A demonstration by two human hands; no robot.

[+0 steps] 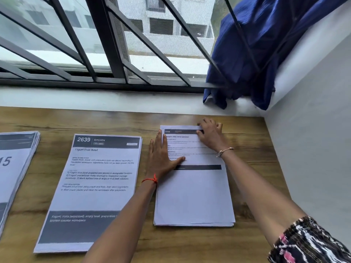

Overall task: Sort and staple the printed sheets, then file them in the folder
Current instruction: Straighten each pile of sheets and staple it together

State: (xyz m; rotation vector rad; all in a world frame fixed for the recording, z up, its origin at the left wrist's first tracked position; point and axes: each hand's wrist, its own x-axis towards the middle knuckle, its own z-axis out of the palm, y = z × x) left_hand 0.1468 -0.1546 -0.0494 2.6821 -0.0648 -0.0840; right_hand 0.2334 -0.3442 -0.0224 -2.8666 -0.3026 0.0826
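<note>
Squaring up the right-hand stack of white printed sheets [193, 196], headed 3564, is the step I judge to be in hand. It lies on the brown wooden table [57, 120] near the wall corner, apart from the middle stack of printed sheets [98, 177] headed 2639 and the fanned stack [17, 158] at the left edge.

I see the left hand [161, 158] flat, fingers straight, along the stack's left side, thumb across the page. The right hand [210, 135] bends its fingers over the far right corner; whether it pinches a sheet I cannot tell.

The near edges sit slightly offset, so a one-sided push could fan them further. Lifting that corner under a pressing palm could crease the top sheet. I see no stapler or folder.
</note>
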